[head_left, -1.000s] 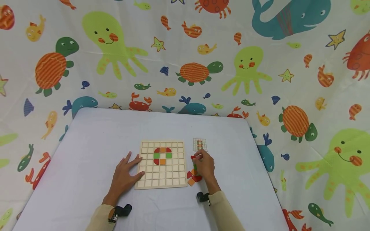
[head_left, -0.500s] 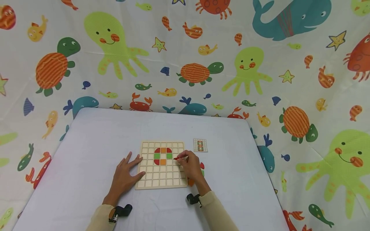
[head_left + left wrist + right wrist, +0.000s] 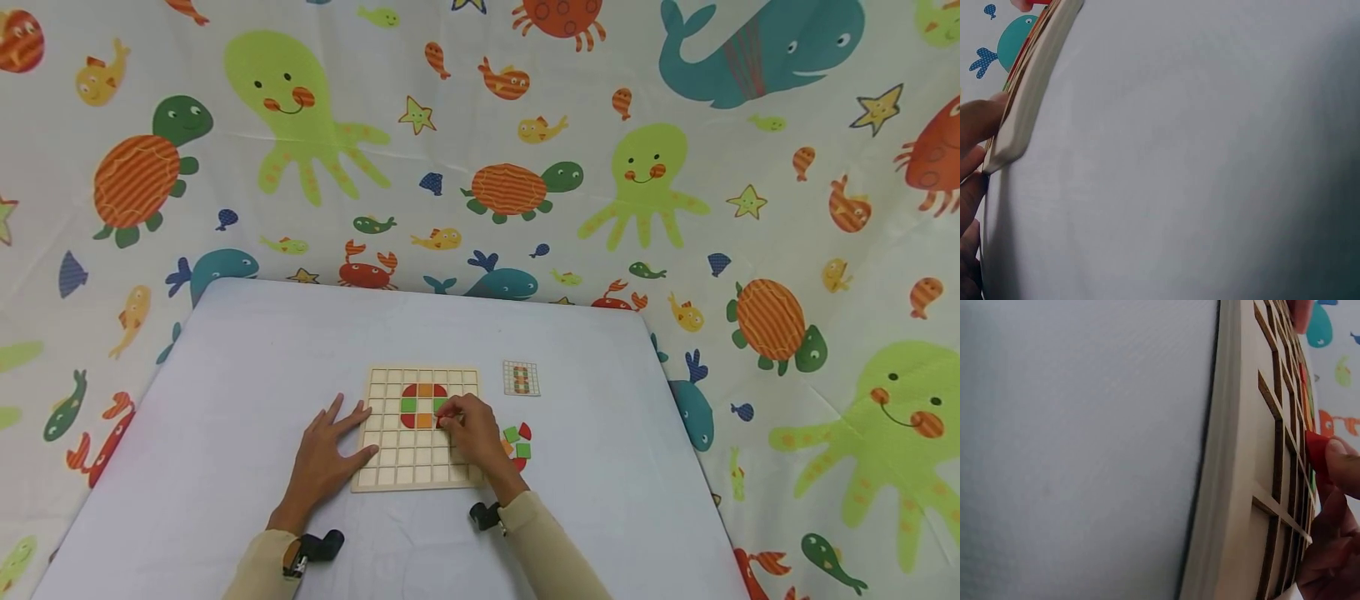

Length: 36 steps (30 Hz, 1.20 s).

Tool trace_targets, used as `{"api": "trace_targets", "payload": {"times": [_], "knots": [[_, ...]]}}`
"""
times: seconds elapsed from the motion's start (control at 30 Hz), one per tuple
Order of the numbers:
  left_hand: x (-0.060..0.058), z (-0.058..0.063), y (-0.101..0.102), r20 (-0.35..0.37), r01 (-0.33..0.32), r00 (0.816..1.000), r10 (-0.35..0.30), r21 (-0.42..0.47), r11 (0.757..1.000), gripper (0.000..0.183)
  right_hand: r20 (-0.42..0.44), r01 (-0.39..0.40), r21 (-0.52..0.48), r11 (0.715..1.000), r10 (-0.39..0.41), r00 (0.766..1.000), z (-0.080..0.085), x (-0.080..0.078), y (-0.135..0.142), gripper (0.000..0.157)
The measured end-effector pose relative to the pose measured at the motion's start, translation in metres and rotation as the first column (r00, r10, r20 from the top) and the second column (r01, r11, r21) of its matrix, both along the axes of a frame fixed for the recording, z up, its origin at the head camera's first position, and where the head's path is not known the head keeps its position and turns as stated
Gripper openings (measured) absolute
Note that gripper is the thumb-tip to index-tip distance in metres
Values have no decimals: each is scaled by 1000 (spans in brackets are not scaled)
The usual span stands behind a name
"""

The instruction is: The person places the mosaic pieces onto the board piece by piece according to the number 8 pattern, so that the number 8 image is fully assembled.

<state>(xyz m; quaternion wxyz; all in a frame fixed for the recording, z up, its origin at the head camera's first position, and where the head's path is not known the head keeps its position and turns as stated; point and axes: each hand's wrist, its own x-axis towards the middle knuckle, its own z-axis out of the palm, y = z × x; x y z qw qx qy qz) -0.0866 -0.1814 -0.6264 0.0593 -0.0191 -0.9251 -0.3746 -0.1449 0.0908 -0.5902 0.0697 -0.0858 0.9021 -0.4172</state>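
A wooden grid board (image 3: 402, 475) lies on the white table, with red, orange and green tiles set in a ring in its upper middle cells. My left hand (image 3: 318, 454) rests at the board's left edge, thumb and fingers spread against it. My right hand (image 3: 472, 433) is over the board and pinches a red tile (image 3: 1317, 451) between thumb and fingers, right at the cell below the green tile on the ring's right side. In the right wrist view the red tile stands tilted close over the grid.
Loose red, green and orange tiles (image 3: 522, 451) lie just right of the board, partly behind the right forearm. Above them is a small pattern card (image 3: 521, 378) printed with a coloured grid. A curtain (image 3: 450, 108) with sea animals hangs behind the table (image 3: 600, 467).
My right hand has gone from the loose tiles leftward onto the board, bringing a red tile to the ring's lower right. My left hand has stayed at the board's edge.
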Motion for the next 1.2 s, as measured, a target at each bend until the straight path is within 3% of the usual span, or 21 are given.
{"api": "trace_targets", "payload": {"times": [0.43, 0.63, 0.9, 1.2], "knots": [[1, 2, 1, 13, 0, 1000, 0, -9, 1000, 70, -93, 44, 183, 982, -27, 995, 1, -1, -12, 3], [1, 2, 2, 10, -1, 1000, 1, -5, 1000, 70, -109, 75, 212, 974, -53, 993, 3, 1, -13, 4], [2, 3, 3, -4, 2, 1000, -2, -9, 1000, 70, -99, 96, 146, 985, -82, 992, 3, 4, -3, 11], [1, 2, 3, 2, -1, 1000, 1, -2, 1000, 71, -59, 125, -120, 985, -132, 989, 8, 5, 37, 14]]}}
